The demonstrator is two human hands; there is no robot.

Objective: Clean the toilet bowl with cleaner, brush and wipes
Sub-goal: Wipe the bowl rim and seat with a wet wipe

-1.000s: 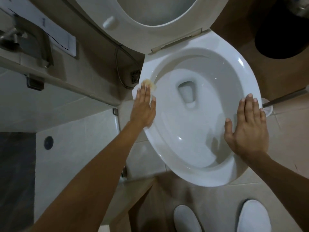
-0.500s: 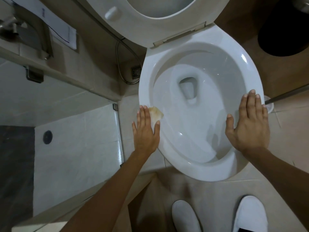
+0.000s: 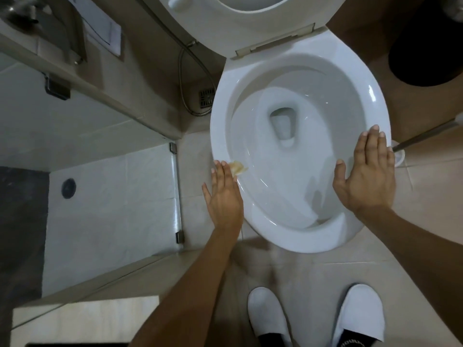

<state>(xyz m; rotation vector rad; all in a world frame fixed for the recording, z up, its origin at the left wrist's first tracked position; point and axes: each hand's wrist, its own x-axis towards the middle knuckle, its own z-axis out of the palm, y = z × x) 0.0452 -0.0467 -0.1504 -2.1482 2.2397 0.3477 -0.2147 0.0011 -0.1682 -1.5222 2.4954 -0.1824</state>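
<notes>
A: At eight o'clock on the toilet bowl rim point(image 3: 220, 121), what is the left hand point(image 3: 224, 196) doing?

B: From my head view, my left hand lies flat, fingers straight, pressing a yellowish wipe point(image 3: 237, 167) against the rim's outer edge. The wipe shows just past my fingertips.

A: And the right hand point(image 3: 368, 176)?

B: At four o'clock, it rests flat on the rim, fingers straight and together, thumb spread toward the basin. The brush holder point(image 3: 400, 159) sits just beyond it at three o'clock.
</notes>
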